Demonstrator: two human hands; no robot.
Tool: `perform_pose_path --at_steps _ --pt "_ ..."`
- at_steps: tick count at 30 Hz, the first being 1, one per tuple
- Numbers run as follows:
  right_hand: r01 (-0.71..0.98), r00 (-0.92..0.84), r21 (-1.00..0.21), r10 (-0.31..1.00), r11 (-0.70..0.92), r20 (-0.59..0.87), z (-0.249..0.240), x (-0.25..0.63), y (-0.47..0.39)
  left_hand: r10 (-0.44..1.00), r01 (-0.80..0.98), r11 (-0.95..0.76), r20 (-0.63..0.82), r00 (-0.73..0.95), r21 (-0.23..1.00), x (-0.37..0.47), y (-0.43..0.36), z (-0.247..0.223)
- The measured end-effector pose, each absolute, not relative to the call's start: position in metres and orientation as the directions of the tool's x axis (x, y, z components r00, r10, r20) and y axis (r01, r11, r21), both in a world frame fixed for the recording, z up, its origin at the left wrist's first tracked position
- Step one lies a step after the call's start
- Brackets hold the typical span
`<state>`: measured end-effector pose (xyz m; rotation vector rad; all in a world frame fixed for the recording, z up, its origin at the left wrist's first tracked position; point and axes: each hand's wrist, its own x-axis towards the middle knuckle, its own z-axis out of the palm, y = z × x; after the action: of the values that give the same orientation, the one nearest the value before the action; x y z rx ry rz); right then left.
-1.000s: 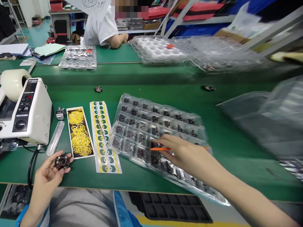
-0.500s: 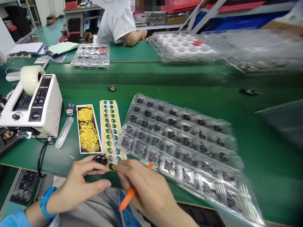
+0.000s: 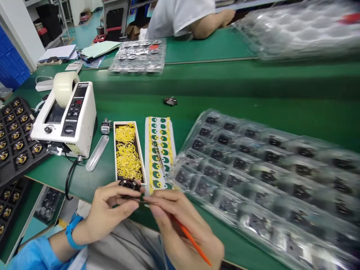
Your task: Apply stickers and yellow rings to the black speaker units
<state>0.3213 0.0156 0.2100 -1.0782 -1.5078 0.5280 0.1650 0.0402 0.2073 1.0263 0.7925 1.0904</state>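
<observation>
Between the thumb and fingers of my left hand is a small round black part, held up near the bench's front edge. My right hand pinches a thin tool with an orange handle. The tool's slender tip points left and reaches the left fingertips just under the part; whether it touches the part I cannot tell. Beyond my hands stand a white box of yellow rings and a white strip with yellow-edged cut-outs. A thin dark tool lies across the strip.
Clear plastic trays of black parts fill the right. A tape dispenser, tally counter and clear plastic strip stand left, past them a black foam tray. A loose part lies farther back. Across the bench sits a person.
The camera view has swung left, so the bench things appear farther right. My right hand has turned the orange-handled tool, its tip now at the left fingers. The left hand still holds the black part.
</observation>
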Motion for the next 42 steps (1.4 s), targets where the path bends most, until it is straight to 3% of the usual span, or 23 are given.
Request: perform_pose_path --at_steps 5,12,17,28,42 --pt "0.296 0.101 -0.877 0.901 0.378 0.423 0.212 0.329 0.023 0.908 -0.423 0.27 -0.082 0.412 0.865 0.155 0.041 0.209" --pt "0.192 0.057 -0.956 0.969 0.224 0.238 0.214 0.318 0.041 0.909 -0.393 0.231 -0.053 0.414 0.89 0.152 0.037 0.206" --pt "0.158 0.036 -0.971 0.981 0.182 0.189 0.214 0.315 0.045 0.915 -0.357 0.182 -0.024 0.404 0.916 0.151 0.037 0.205" --pt "0.231 0.075 -0.94 0.959 0.25 0.274 0.214 0.31 0.048 0.912 -0.28 0.225 -0.1 0.399 0.933 0.152 0.036 0.205" --pt "0.371 0.127 -0.856 0.893 0.361 0.432 0.208 0.3 0.044 0.94 -0.31 0.237 -0.136 0.313 0.921 0.159 0.038 0.209"
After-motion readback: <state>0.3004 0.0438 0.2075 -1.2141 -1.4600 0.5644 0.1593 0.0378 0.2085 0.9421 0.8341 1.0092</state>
